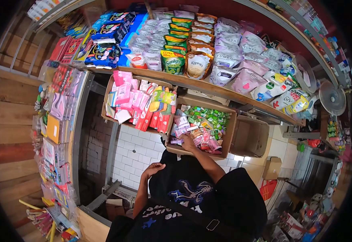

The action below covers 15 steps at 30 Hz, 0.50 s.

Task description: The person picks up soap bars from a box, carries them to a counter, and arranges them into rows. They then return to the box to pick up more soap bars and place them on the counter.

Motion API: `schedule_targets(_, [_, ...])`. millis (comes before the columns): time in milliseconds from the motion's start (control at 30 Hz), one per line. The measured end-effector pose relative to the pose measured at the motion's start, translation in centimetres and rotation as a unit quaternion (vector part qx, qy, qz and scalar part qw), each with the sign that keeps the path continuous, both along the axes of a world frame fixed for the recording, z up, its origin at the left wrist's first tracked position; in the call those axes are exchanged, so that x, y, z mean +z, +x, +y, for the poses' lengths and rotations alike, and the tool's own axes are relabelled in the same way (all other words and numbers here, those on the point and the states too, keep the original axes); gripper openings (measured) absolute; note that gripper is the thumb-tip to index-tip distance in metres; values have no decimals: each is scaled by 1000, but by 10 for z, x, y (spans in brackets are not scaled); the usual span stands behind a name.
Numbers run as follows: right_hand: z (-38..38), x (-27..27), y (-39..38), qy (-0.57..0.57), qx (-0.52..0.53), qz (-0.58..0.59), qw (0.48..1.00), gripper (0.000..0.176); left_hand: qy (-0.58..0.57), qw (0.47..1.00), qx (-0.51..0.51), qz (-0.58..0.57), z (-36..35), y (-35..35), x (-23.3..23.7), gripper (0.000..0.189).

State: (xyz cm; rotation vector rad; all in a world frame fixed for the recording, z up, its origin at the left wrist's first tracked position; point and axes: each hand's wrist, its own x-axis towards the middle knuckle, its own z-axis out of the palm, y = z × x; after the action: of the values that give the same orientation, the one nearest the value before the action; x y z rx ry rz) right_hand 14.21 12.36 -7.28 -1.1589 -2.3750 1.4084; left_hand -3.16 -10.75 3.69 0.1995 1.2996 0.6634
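Observation:
My right hand (188, 142) reaches over the near left corner of a cardboard box (229, 139) full of small packs. Its fingers touch or hover at pink and white packs (206, 138); whether it grips one is too small to tell. Green packs (210, 117) fill the far part of that box. My left hand (154, 169) hangs beside my black shirt, above the white tiled floor, its fingers curled together; what they hold, if anything, cannot be made out. Left of the first box, another cardboard box (107, 112) holds pink packs (123, 92), red cartons and yellow packs.
A shelf (143, 73) of refill pouches (200, 63) runs behind the boxes. An open cardboard box (250, 135) stands at the right, near a small carton (272, 168). On the left is a rack of packaged goods (61, 107). A metal bar (103, 196) juts out near my left arm.

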Motion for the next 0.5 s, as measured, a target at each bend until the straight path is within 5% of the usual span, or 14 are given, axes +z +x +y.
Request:
schedule_targets(333, [-9, -9, 5, -50, 40, -74, 995, 20, 7, 989, -138, 54, 29, -62, -21, 27])
schedule_targets(467, [-17, -6, -5, 12, -64, -113, 991, 16, 1, 985, -164, 44, 37, -79, -23, 32])
schedule_targets(500, [-20, -9, -5, 115, -60, -106, 986, 14, -3, 984, -169, 47, 42, -82, -20, 33])
